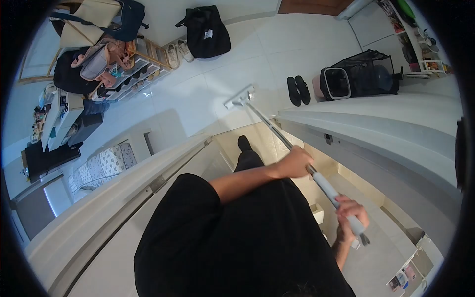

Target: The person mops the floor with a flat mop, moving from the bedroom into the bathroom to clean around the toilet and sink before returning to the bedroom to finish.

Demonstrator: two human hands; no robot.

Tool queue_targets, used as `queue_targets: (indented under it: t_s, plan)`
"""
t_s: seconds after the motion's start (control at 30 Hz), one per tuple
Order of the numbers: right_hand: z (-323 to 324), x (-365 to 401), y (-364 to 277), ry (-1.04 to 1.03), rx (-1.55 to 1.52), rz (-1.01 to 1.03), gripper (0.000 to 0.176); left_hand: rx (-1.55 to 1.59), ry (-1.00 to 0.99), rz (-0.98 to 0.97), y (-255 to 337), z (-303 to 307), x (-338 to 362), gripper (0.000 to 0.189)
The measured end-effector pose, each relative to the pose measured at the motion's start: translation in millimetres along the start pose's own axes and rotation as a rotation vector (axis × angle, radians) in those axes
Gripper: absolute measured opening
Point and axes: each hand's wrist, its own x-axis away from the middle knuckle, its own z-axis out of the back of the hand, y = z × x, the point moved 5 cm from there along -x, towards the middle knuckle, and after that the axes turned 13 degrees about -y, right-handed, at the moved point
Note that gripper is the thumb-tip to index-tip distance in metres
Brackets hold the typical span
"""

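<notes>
A flat mop (269, 124) with a metal pole and a pale grip slants across the view. Its wide, light head (239, 96) rests on the white tiled floor beyond the doorway. My left hand (294, 163) is wrapped round the pole partway down. Farther up, near the top end, my right hand (351, 215) closes round the pale grip. The left arm crosses in front of my black shirt. One foot in dark footwear (244, 143) shows at the doorway, just below the mop head.
Door frames flank me, with a white door edge (346, 143) on the right. Ahead lie black slippers (298, 91), a mesh basket (363, 76), a black bag (205, 32) and pale shoes (179, 53). A loaded shoe rack (148, 52) stands at the left.
</notes>
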Motion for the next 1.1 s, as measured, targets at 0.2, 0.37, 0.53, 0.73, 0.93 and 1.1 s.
queue_targets:
  t_s: [0.2, 0.37, 0.53, 0.73, 0.93, 1.1]
  plan:
    - [34.4, 16.4, -51.7, 0.009, 0.058, -0.015, 0.014, 0.169, -0.328, 0.132, 59.3, -49.6, -26.6, 0.015]
    - [41.5, 17.9, -67.5, 0.023, 0.065, 0.031, 0.013, 0.238, -0.368, 0.087, 81.7, -60.7, -31.0, 0.012]
    - [63.6, 36.2, -83.4, 0.144, -0.021, 0.16, 0.02, 0.346, -0.464, 0.022, 113.7, -94.2, -39.1, 0.016]
    - [142.9, 109.9, -117.8, 0.283, 0.054, 0.356, 0.023, 0.337, -0.639, -0.078, 177.2, -192.5, -86.6, 0.013]
    - [223.2, 208.3, -117.2, 0.769, 0.266, 0.404, 0.015, 0.374, -0.848, -0.169, 216.1, -295.7, -145.5, 0.011]
    - [233.9, 253.3, -132.2, 1.066, 0.448, 0.487, 0.016, 0.389, -1.058, -0.302, 248.5, -347.9, -162.0, 0.017]
